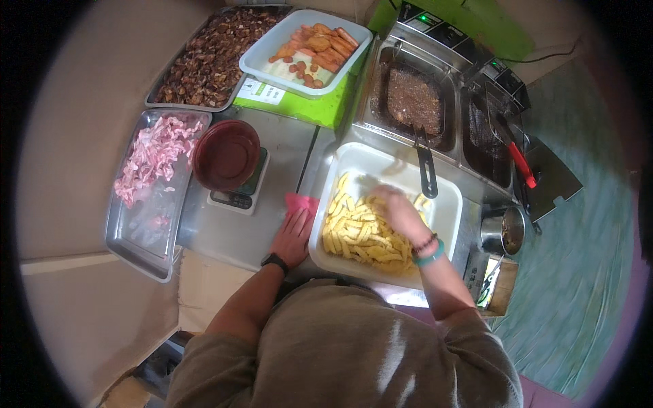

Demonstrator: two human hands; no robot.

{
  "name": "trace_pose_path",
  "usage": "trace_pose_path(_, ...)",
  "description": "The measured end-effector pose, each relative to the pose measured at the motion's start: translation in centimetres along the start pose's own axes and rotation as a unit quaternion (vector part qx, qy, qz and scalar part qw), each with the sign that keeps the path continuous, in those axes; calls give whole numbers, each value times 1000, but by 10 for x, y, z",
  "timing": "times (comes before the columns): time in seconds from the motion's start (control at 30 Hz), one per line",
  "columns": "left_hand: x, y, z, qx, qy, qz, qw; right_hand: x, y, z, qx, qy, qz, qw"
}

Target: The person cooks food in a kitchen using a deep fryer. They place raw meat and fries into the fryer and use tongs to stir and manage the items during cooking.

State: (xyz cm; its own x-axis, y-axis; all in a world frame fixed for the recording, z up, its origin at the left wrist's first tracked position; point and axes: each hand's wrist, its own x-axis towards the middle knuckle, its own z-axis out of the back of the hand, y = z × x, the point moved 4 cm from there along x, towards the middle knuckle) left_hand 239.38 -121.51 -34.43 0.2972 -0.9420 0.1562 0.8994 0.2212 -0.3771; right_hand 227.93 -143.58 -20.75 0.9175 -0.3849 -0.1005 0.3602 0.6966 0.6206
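Observation:
Before me stands a white plastic tub with a heap of yellow crinkle-cut strips, likely potato. My right hand is over the strips inside the tub, blurred by motion; whether its fingers hold any cannot be made out. Just left of the tub, my left hand lies flat on a pink cloth on the steel worktop. A dark red bowl rests on a white kitchen scale farther left. Behind the tub, a fryer basket's black handle reaches over its rim.
A two-tank fryer bubbles behind the tub. A red-handled tool leans at the second tank. At left are trays of pink raw meat and browned pieces. A pale tub holds sausages. A steel pot sits right.

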Motion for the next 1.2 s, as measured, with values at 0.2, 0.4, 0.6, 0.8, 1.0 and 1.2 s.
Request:
trace_pose_path(0.2, 2, 1, -4, 23, 3, -4, 1000, 5, -87, -44, -117, -50, -82, 988)
trace_pose_path(0.4, 4, 0, -3, 8, -24, -8, 1000, 1, -85, -48, -133, 49, -126, 982)
trace_pose_path(0.6, 2, -1, -2, -2, -50, -13, 999, 0, -70, -32, -63, -55, -104, 991)
trace_pose_path(0.8, 5, -2, 1, -8, -62, -17, 998, 16, -79, -51, -83, -92, -62, 990)
trace_pose_path(1.0, 4, 1, -1, -9, -61, -19, 998, 18, -86, -59, -73, -58, -43, 995)
trace_pose_path(1.2, 4, 1, -4, -11, -53, -21, 998, 1, -4, -22, -30, -103, 36, 994)
